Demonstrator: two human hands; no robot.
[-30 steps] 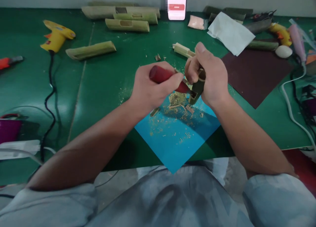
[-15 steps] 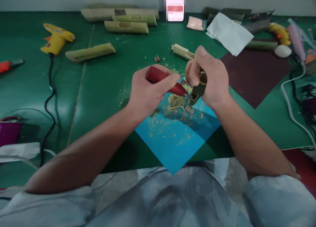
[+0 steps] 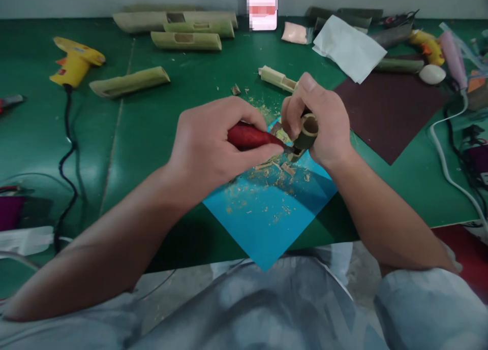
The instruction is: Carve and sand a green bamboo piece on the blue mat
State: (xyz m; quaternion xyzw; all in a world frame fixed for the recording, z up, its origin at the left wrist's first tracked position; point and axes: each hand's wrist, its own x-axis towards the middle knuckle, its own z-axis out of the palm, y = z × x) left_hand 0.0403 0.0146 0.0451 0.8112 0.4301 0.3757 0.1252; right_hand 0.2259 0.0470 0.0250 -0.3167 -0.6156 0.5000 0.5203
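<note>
The red-handled carving tool [image 3: 249, 136] is gripped by the left hand [image 3: 213, 141], pointed rightward; the slanted bamboo tube [image 3: 306, 139], open end up, is held by the right hand [image 3: 327, 117] above the blue sheet [image 3: 263, 238].

Free room is running across the table [image 3: 133, 131] between the coiled black cord [image 3: 67, 106] and the left hand [image 3: 209, 139]; a bamboo tube [image 3: 129, 83] is bounding its far side.

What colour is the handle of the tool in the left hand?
Red handle, seen in the head view.
</note>
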